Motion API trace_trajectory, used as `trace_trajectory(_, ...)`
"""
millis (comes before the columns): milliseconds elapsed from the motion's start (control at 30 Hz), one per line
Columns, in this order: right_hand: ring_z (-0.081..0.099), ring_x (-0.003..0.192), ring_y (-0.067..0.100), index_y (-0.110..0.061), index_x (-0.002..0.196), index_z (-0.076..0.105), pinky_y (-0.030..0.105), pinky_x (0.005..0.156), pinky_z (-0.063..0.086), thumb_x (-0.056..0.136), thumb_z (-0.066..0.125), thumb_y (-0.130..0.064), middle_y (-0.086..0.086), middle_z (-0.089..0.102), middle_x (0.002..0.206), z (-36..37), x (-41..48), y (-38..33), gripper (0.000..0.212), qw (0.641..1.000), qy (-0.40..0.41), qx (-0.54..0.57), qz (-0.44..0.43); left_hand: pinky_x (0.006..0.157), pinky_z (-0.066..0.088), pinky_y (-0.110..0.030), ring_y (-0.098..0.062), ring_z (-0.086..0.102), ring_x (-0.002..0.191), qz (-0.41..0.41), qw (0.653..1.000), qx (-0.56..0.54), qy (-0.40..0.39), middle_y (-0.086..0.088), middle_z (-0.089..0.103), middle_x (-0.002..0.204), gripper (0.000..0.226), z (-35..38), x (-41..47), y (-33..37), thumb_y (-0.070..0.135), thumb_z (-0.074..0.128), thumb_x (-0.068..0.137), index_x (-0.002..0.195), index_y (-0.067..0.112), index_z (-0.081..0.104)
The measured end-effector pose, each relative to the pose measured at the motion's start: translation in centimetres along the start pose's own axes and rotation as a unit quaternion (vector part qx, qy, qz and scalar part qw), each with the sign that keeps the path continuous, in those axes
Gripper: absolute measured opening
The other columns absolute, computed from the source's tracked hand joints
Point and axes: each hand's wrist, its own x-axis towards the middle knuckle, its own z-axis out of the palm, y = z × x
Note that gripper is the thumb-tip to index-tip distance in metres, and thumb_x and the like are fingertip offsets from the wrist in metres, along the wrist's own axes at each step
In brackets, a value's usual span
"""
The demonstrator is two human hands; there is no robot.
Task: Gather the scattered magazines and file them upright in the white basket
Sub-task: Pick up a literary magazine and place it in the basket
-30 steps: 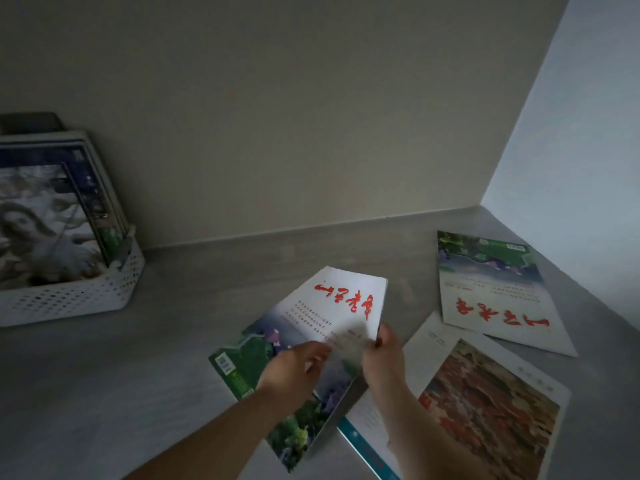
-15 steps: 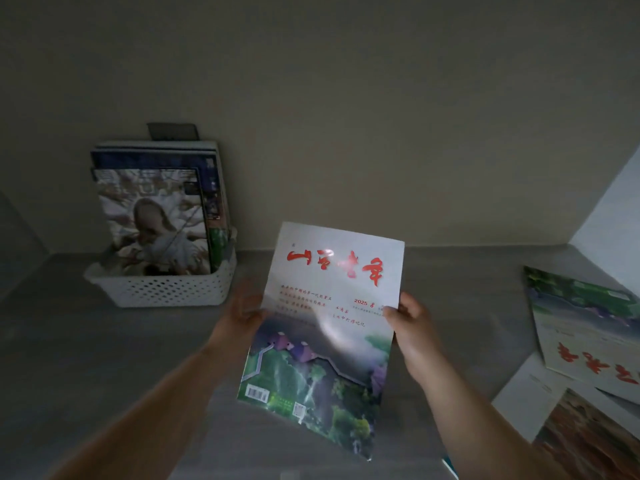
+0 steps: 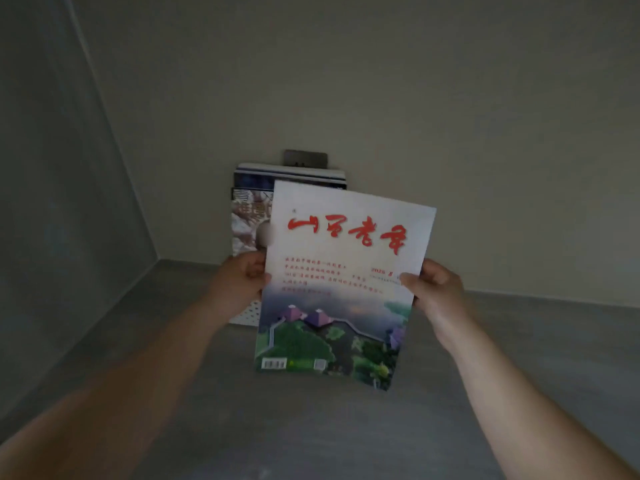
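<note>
Several magazines [image 3: 250,216] stand in the white basket [image 3: 250,312]; left hand [image 3: 242,282] and right hand [image 3: 437,289] fingers pinch one unfiled magazine [image 3: 346,292].

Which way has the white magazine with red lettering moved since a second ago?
Yes. The magazine went left and up from the grey table to the white perforated basket, and now hides most of it.

Both arms out in front, hands raised
Left hand [image 3: 242,282] and right hand [image 3: 437,292] each pinch a side edge of the magazine [image 3: 341,306], thumbs on its cover.
</note>
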Motion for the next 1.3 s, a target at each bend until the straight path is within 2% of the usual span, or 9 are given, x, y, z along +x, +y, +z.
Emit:
trace_trajectory(167,0.058,0.081,0.021,-0.013,0.094,0.064,0.034,0.068,0.05,0.08,0.054,0.006,0.007,0.063,0.09,5.7,4.1,-3.8,0.026,0.995,0.021,-0.061,-0.083,0.065,0.045,-0.02,-0.026,0.058,0.094,0.086,0.992,0.035,0.09,-0.021,0.062,0.111,0.029,-5.4,4.5,2.1,-0.008,0.048,0.083,0.109,0.0,0.058)
trace_trajectory(300,0.059,0.073,0.014,-0.007,0.1,0.068,0.018,0.056,0.05,0.079,0.056,-0.002,0.0,0.063,0.085,9.1,7.2,-5.5,0.025,0.979,0.036,-0.145,-0.135,0.08,0.045,-0.03,-0.029,0.058,0.102,0.101,0.984,0.04,0.142,-0.021,0.062,0.117,0.029,-7.6,7.9,2.5,-0.005,0.048,0.085,0.112,-0.002,0.056)
trace_trajectory(433,0.061,0.077,0.021,-0.003,0.097,0.068,0.044,0.076,0.054,0.079,0.056,-0.002,0.003,0.063,0.083,11.9,9.3,-4.9,0.021,0.98,0.034,-0.164,-0.106,0.082,0.043,-0.03,-0.034,0.059,0.103,0.081,0.982,0.042,0.165,-0.02,0.062,0.116,0.028,-8.1,10.4,0.7,-0.004,0.045,0.085,0.109,0.0,0.057)
trace_trajectory(600,0.062,0.079,0.027,-0.003,0.097,0.067,0.054,0.081,0.053,0.08,0.055,0.0,0.004,0.063,0.083,12.9,10.5,-2.2,0.021,0.98,0.028,-0.185,-0.063,0.082,0.044,-0.033,-0.031,0.057,0.105,0.043,0.989,0.056,0.129,-0.019,0.062,0.118,0.025,-7.4,11.9,-2.9,-0.001,0.047,0.086,0.109,0.001,0.056)
trace_trajectory(767,0.06,0.082,0.025,-0.002,0.102,0.065,0.049,0.082,0.054,0.082,0.054,0.0,0.013,0.067,0.093,13.3,11.0,0.6,0.023,0.982,0.02,-0.187,-0.022,0.089,0.047,-0.04,-0.033,0.058,0.106,0.02,0.991,0.073,0.11,-0.02,0.062,0.118,0.025,-6.7,12.9,-5.2,0.0,0.049,0.086,0.109,0.001,0.058)
trace_trajectory(867,0.06,0.082,0.023,-0.002,0.101,0.065,0.046,0.082,0.054,0.082,0.053,0.0,0.01,0.066,0.093,13.4,11.3,1.7,0.022,0.982,0.019,-0.189,-0.006,0.089,0.047,-0.037,-0.033,0.059,0.106,0.023,0.989,0.104,0.103,-0.019,0.063,0.118,0.025,-6.3,13.4,-6.0,0.002,0.051,0.085,0.109,0.002,0.06)
trace_trajectory(1067,0.061,0.083,0.025,-0.004,0.1,0.066,0.048,0.083,0.054,0.082,0.052,0.001,0.003,0.062,0.086,13.3,11.9,2.8,0.023,0.982,0.03,-0.185,0.008,0.077,0.041,-0.028,-0.031,0.06,0.103,0.049,0.974,0.181,0.128,-0.015,0.066,0.114,0.022,-5.4,14.4,-7.4,0.011,0.05,0.088,0.105,0.007,0.063)
trace_trajectory(1200,0.062,0.087,0.033,-0.002,0.1,0.063,0.053,0.084,0.052,0.083,0.05,-0.001,0.019,0.067,0.099,13.0,12.3,3.5,0.021,0.977,0.046,-0.209,0.011,0.071,0.039,-0.028,-0.03,0.062,0.093,0.053,0.957,0.243,0.147,-0.015,0.068,0.108,0.023,-5.2,15.3,-8.3,0.014,0.048,0.089,0.104,0.01,0.064)
trace_trajectory(1300,0.062,0.093,0.035,-0.005,0.102,0.059,0.051,0.085,0.052,0.084,0.047,-0.001,0.021,0.065,0.105,12.9,12.5,3.9,0.022,0.976,0.063,-0.208,0.012,0.069,0.038,-0.027,-0.03,0.061,0.093,0.047,0.959,0.246,0.136,-0.015,0.068,0.109,0.024,-4.9,15.5,-8.7,0.014,0.047,0.089,0.107,0.012,0.062)
